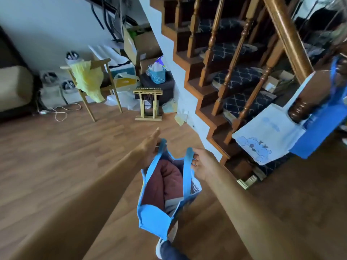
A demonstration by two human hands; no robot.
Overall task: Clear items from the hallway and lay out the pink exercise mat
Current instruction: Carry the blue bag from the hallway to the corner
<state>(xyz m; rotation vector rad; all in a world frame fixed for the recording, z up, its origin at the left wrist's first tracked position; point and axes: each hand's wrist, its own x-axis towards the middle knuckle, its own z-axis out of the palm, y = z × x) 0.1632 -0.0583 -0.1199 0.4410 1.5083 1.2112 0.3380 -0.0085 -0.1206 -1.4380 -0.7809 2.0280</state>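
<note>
A blue tote bag [155,220] hangs in the air in front of me above the wooden floor, its mouth spread wide. Dark red fabric [163,182] fills the inside. My left hand [150,145] holds the left handle, with its fingers stretched forward. My right hand [201,164] grips the right handle with curled fingers. No pink exercise mat is in view.
A wooden staircase [216,102] with dark tread rugs rises on the right. A white tote [268,136] and a blue bag [319,132] hang on its newel post. Ahead stand a wooden chair [93,79] with yellow cloth, a small wooden stand [148,104], boxes and a blue basket [157,76].
</note>
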